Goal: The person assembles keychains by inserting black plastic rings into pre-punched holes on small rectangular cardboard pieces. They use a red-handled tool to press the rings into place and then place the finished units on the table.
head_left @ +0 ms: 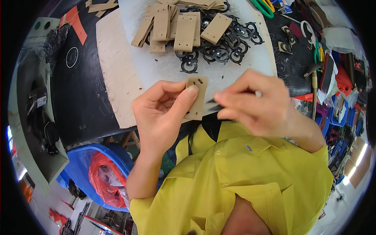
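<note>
My left hand is closed on a tan rectangular piece, thumb on its face and fingers behind. Dark bits or slots show near its corners; whether they are holes or small parts I cannot tell. Just to the right, my right hand pinches a slim dark-tipped tool, blurred by motion. Its tips point at the tan piece, apart from it or barely touching. Beyond my hands lie stacks of tan pieces with punched holes on a heap of black ring-shaped fittings.
A white sheet and a pale board cover part of the black table. A blue bin with red plastic stands at lower left. Green cords and a hammer lie to the right.
</note>
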